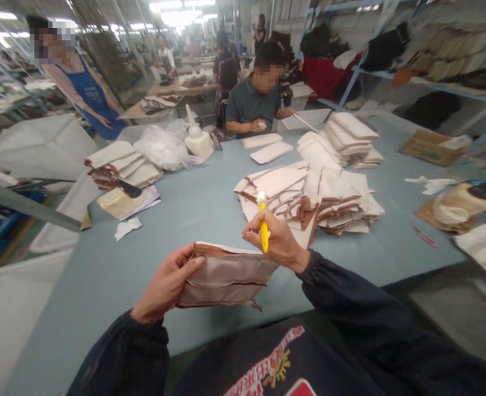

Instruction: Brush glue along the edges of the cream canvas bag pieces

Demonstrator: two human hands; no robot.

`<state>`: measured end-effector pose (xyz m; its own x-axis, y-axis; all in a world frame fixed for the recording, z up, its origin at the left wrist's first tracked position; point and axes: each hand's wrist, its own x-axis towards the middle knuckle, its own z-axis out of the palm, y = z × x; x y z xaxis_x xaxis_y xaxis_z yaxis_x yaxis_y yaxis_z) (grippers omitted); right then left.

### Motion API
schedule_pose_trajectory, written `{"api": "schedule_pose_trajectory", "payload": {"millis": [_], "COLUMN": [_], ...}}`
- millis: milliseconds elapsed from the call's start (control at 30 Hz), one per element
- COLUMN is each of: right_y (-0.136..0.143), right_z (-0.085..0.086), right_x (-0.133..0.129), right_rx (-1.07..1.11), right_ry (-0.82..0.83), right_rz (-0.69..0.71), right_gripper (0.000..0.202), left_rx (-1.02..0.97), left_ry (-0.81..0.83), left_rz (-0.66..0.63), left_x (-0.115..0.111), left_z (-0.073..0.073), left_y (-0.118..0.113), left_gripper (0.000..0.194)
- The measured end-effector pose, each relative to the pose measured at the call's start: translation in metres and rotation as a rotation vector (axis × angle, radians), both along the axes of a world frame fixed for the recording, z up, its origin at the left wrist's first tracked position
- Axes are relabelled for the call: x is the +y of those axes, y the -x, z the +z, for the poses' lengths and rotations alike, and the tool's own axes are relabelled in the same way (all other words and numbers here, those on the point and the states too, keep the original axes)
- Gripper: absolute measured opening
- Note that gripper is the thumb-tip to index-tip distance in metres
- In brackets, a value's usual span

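Note:
My left hand (169, 280) grips the left end of a flat fabric pouch piece (230, 278), greyish with brown edging, thumb on its near face. It is held up over the near edge of the table. In my right hand (280, 239) is a yellow-handled brush (264, 228), its whitish tip pointing up and away. The right hand is just above the pouch piece's right end; whether it touches the piece I cannot tell. Beyond it lies a loose heap of similar cream pieces (342, 192) with brown edges and straps.
On the blue-green table (189, 203) stand a white squeeze bottle (199, 140) and a plastic bag (160, 146). A stack of pieces (123, 162) lies left. A co-worker (255, 102) sits across, near stacked panels (352, 137). A glue-stained container (457, 206) and pen (425, 236) lie right.

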<state>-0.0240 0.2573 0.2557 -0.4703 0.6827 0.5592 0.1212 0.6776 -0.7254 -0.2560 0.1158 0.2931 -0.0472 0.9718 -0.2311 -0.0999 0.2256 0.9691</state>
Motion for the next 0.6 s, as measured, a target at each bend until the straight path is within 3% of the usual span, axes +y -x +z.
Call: {"api": "schedule_pose_trajectory", "payload": {"millis": [167,367,533,600], "right_y": [0.021,0.038,0.033,0.031], "right_z": [-0.02,-0.014,-0.007,-0.006], "right_x": [-0.02,-0.016,-0.006,0.0], "right_rx": [-0.031,-0.078,0.06,0.093], "right_ry": [-0.176,-0.187,0.032,0.109], "right_rz": [0.015,-0.004,0.084,0.095], "right_gripper": [0.031,0.032,0.035,0.038], "left_rx": [-0.094,-0.094,-0.284,-0.43], "left_ry": [0.082,0.106,0.091,0.085], "left_rz": [0.129,0.199,0.093,-0.024], "left_x": [0.004,0.006,0.004,0.003], "left_z": [0.022,0.044,0.05,0.054], "left_y": [0.006,0.011,0.016,0.014], "left_gripper": [0.044,0.041,0.026,0.037]}}
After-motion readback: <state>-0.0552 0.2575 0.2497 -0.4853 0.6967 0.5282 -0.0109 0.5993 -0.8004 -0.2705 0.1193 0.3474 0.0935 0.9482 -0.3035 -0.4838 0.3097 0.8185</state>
